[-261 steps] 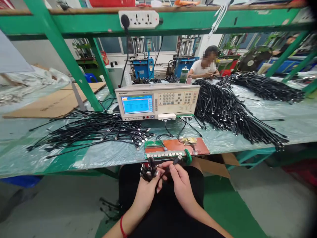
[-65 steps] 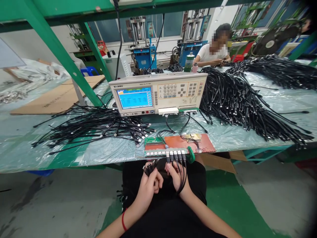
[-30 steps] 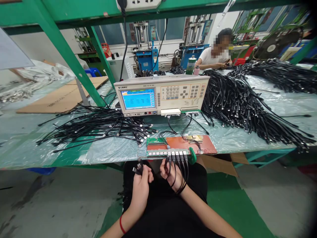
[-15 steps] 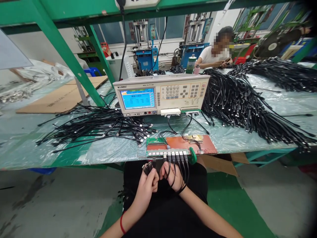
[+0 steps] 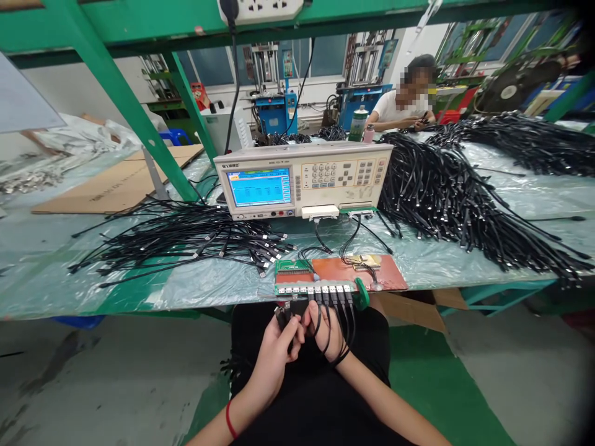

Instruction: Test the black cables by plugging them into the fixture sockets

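My left hand (image 5: 277,347) is closed around a few black USB cable ends (image 5: 281,317), their metal plugs pointing up. Beside it my right hand (image 5: 324,333) pinches a black cable near the board's edge; its fingertips are close to my left fingers. Several black cables (image 5: 344,319) are plugged into the row of white ports (image 5: 325,288) and loop down over my right hand and wrist. The red-brown test board (image 5: 334,271) lies at the table's front edge, wired to the beige tester (image 5: 344,173) with its lit blue screen (image 5: 259,187).
A pile of black cables (image 5: 186,238) lies left of the board, and a larger heap (image 5: 441,186) on the right. Green frame bars (image 5: 125,105) rise at left. Cardboard (image 5: 102,186) lies behind. Across the table sits a person (image 5: 395,105) near a green bottle (image 5: 357,122).
My left hand and its cable ends have moved slightly right, closer to my right hand. Text on the tester's screen has changed. The view has shifted slightly.
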### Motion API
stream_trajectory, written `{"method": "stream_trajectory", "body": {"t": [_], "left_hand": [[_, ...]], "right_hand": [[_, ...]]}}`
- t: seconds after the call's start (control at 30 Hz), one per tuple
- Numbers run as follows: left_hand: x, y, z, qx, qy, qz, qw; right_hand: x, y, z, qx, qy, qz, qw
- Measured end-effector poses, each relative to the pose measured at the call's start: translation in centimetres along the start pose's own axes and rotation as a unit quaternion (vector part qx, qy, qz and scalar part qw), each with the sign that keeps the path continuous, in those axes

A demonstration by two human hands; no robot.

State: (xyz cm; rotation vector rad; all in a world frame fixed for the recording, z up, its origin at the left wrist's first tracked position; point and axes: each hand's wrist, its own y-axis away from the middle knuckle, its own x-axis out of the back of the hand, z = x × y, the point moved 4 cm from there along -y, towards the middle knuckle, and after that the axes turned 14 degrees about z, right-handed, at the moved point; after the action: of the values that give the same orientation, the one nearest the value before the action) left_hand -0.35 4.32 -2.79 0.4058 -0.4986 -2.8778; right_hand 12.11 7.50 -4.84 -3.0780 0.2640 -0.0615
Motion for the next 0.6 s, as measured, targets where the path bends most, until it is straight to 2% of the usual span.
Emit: {"method": "stream_trajectory", "body": {"t": [0.1,0.17,0.27,0.33,0.47,0.6], "left_hand": [[0.0,-0.1,0.0,-0.014,-0.01,-0.01,1.0],[0.1,-0.2,-0.2,-0.018,-0.008,-0.003,1.0],[0.4,-0.5,-0.5,-0.014,-0.009,0.019,1.0],[0.5,-0.7,-0.7,-0.016,-0.013,0.024,1.0],[1.0,-0.7,-0.5,-0.048,-0.032,0.029,0.998],[2.1,-0.6,-0.1,-0.071,-0.031,0.048,0.996]], "right_hand": [[0.3,-0.3,-0.3,0.007,0.016,0.026,1.0],[0.2,-0.4,-0.5,0.013,-0.01,0.017,1.0],[-0.8,-0.3,-0.5,-0.011,-0.091,-0.06,0.994],[-1.4,-0.1,-0.1,-0.04,-0.125,-0.09,0.987],[-1.4,0.1,0.6,-0.053,-0.112,-0.062,0.99],[-0.4,0.1,0.3,-0.003,-0.027,-0.001,1.0]]}}
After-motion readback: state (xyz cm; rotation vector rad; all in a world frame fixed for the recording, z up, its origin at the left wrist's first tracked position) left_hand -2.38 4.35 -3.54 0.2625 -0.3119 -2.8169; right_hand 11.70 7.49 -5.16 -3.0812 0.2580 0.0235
